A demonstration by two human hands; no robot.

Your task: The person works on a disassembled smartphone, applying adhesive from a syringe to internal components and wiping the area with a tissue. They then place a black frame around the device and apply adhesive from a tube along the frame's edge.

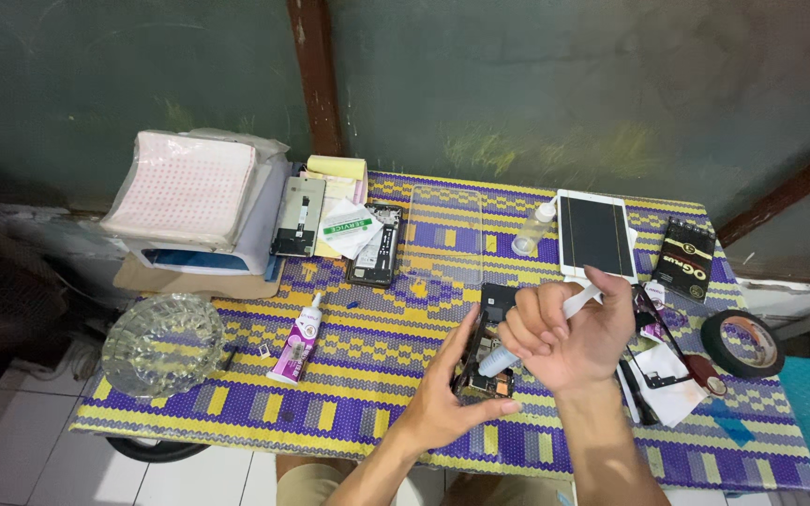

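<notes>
On the desk covered with a woven purple-and-yellow mat, my left hand cradles an opened black phone chassis at the near middle, and my right hand holds a small white syringe-like applicator over it. A cut-glass ashtray sits at the far left edge, a purple-and-white glue tube box just right of it. A white tablet lies behind my hands, a clear plastic bottle left of it. A black tape roll lies at the right.

Around your work, on the patterned desk
You have a glass ashtray far left, a black tape roll far right, a white tablet behind.
</notes>
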